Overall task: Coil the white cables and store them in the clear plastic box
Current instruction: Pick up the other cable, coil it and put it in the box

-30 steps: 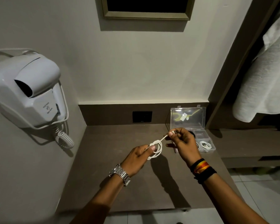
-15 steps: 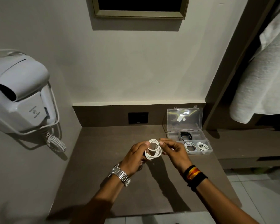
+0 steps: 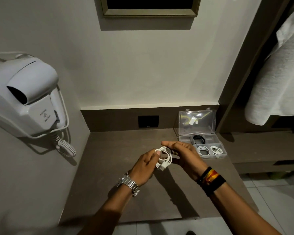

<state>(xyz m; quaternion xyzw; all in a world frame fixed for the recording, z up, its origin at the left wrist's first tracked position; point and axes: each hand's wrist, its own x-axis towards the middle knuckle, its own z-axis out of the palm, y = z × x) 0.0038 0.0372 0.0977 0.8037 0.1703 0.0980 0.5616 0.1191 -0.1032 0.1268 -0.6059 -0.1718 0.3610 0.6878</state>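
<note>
A coiled white cable (image 3: 166,158) hangs above the brown counter (image 3: 119,184), pinched by the thumb and fingers of my left hand (image 3: 145,166). My right hand (image 3: 183,154) lies flat and spread just right of the coil, its fingers over the coil's top; whether it grips the cable I cannot tell. The clear plastic box (image 3: 223,154) stands open at the back right of the counter, lid up against the wall. Two coiled white cables (image 3: 209,150) lie in its front compartments and a black cable (image 3: 199,139) lies behind them.
A white hair dryer (image 3: 24,97) with a spiral cord hangs on the left wall. A dark socket plate (image 3: 148,121) sits in the back panel. A white towel (image 3: 278,73) hangs at the right above a lower shelf. Tiled floor lies below the counter's front edge.
The loose end that my right hand pulled out straight is now wound into the coil. My right hand has spread out over the coil, and both hands sit slightly lower.
</note>
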